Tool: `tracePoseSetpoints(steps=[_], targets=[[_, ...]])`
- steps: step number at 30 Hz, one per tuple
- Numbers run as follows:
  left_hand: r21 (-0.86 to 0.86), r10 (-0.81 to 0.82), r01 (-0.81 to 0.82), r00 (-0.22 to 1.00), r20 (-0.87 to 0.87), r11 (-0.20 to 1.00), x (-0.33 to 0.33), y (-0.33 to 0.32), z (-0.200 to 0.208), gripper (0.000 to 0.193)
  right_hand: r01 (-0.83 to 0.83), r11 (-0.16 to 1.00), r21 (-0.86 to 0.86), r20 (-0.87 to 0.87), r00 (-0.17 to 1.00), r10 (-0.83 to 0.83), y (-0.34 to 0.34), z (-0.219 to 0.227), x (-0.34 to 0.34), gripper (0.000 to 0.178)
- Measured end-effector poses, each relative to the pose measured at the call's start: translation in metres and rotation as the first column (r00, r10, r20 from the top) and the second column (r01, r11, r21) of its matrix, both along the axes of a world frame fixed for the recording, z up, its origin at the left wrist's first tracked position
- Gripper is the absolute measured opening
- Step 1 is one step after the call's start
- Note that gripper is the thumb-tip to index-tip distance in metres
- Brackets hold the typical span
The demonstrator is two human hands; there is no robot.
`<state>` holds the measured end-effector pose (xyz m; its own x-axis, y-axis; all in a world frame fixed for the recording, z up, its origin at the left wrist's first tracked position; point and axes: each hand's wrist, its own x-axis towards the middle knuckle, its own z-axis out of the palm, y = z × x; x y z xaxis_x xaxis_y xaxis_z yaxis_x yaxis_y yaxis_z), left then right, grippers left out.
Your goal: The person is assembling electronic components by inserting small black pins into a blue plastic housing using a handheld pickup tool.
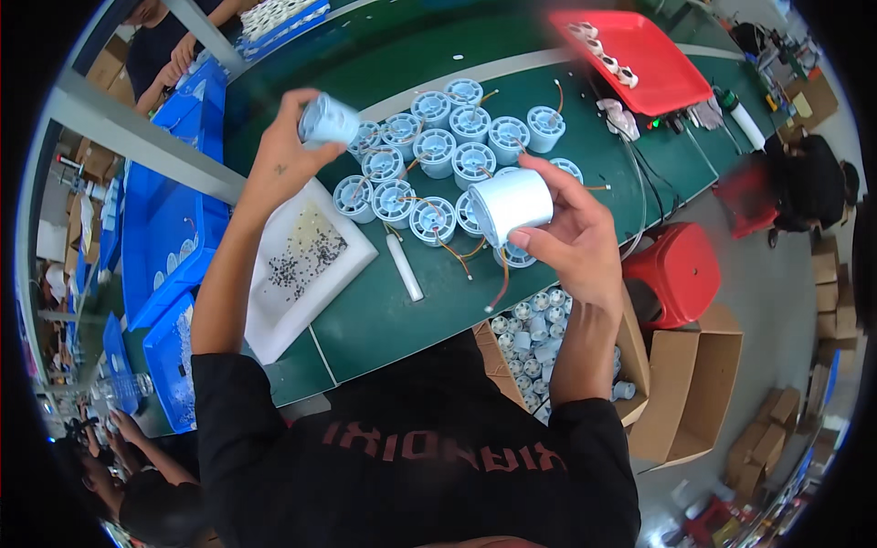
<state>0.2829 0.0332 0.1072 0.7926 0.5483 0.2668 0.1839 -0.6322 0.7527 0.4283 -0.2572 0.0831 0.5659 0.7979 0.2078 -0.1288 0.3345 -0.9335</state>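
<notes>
Right hand [571, 239] grips a white housing [512, 203]; left hand [288, 151] pinches a smaller part [327, 121], above clustered housings [438, 151]; tray [274, 320] of screws [306, 256] below.

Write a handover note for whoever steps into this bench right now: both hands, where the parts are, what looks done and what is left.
Left hand: raised over the green bench, grip closed on a small white cylindrical housing.
Right hand: grip closed on a larger white cylindrical housing, trailing an orange wire.
On the bench: a cluster of finished-looking white slotted housings with wires, a white tray of small dark screws, a white tube.
Left: a cardboard box of white parts by the right forearm, still well filled.
</notes>
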Motion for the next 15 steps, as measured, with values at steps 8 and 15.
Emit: tracePoseSetpoints(steps=[8,15], targets=[[0.260,-0.105,0.213,0.922,-0.373,0.942,-0.020,0.031,-0.054,0.056,0.255,0.967,-0.008,0.198,0.948,-0.249,0.028,-0.012,0.000,0.063],[0.152,-0.079,0.088,0.995,-0.066,0.984,-0.048,0.042,-0.062,0.060,0.370,0.918,-0.142,0.565,0.792,-0.232,0.018,-0.045,-0.077,0.064]])
